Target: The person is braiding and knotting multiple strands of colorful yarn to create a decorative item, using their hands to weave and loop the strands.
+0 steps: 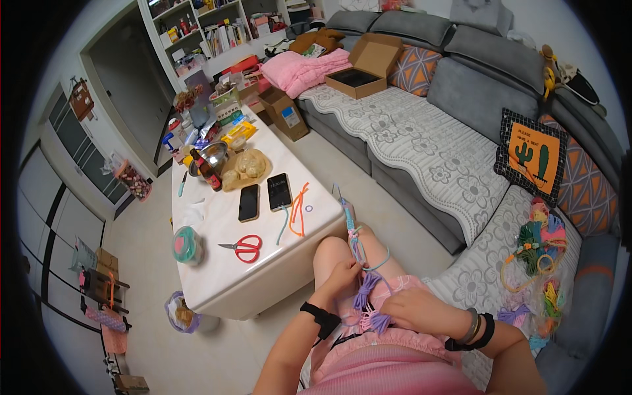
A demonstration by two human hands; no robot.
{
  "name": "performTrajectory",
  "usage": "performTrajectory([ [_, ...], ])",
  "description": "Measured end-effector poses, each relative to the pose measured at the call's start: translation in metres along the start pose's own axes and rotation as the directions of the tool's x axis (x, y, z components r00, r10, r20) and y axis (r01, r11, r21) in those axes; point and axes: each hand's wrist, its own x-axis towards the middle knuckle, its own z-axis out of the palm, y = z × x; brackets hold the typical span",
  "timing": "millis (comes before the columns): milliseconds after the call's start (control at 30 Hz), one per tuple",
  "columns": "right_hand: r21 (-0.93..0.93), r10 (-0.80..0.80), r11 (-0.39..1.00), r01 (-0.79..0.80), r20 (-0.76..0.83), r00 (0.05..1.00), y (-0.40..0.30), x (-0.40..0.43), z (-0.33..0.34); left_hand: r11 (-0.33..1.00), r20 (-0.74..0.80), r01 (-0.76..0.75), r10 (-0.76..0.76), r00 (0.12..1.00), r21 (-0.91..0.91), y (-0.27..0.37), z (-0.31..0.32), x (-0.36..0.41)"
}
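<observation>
A knotted cord strap (pixel 352 232) in light blue, pink and purple runs from the table's corner down over my lap. My left hand (pixel 347 274) pinches its lower end between thumb and fingers. Just below hangs a purple cord bundle (pixel 366 291). My right hand (pixel 412 307) lies by a second purple bundle (pixel 379 322), its fingers closed near a purple strand; what they grip is partly hidden. A pink cord bundle (pixel 366 320) rests between the purple ones. One loose light blue cord (pixel 384 260) loops over my right knee.
The marble-topped table (pixel 217 286) holds red-handled scissors (pixel 247 248), two phones (pixel 279 191), orange cords (pixel 298 210), a teal-lidded jar (pixel 187 244) and a brown bottle (pixel 206 170). More coloured cord bundles (pixel 531 249) lie on the sofa (pixel 395 116). A lined bin (pixel 181 313) stands beside the table.
</observation>
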Motion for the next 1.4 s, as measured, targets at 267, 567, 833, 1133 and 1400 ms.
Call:
performTrajectory([
  [267, 0.701, 0.521, 0.680, -0.213, -0.258, 0.814, 0.004, -0.001, -0.047, 0.987, 0.138, 0.090, -0.071, 0.988, -0.132, -0.009, -0.014, 0.007],
  [567, 0.851, 0.288, 0.450, -0.272, 0.150, 0.946, 0.011, 0.019, 0.001, 0.770, 0.202, 0.367, -0.306, 0.930, -0.522, -0.004, 0.003, 0.012],
  [833, 0.599, 0.341, 0.693, -0.401, 0.217, 0.914, 0.025, 0.021, 0.002, 0.589, 0.245, 0.377, -0.293, 0.924, -0.715, 0.009, 0.001, -0.002],
  [1133, 0.875, 0.127, 0.233, -0.425, 0.406, 0.905, 0.034, 0.026, 0.037, 0.646, 0.133, 0.319, -0.321, 0.938, -0.693, 0.014, 0.013, 0.005],
  [1400, 0.986, 0.393, 0.126, -0.107, 0.050, 0.918, 0.085, 0.073, 0.018, 0.568, 0.163, 0.399, -0.421, 0.893, -0.720, 0.022, 0.015, 0.005],
])
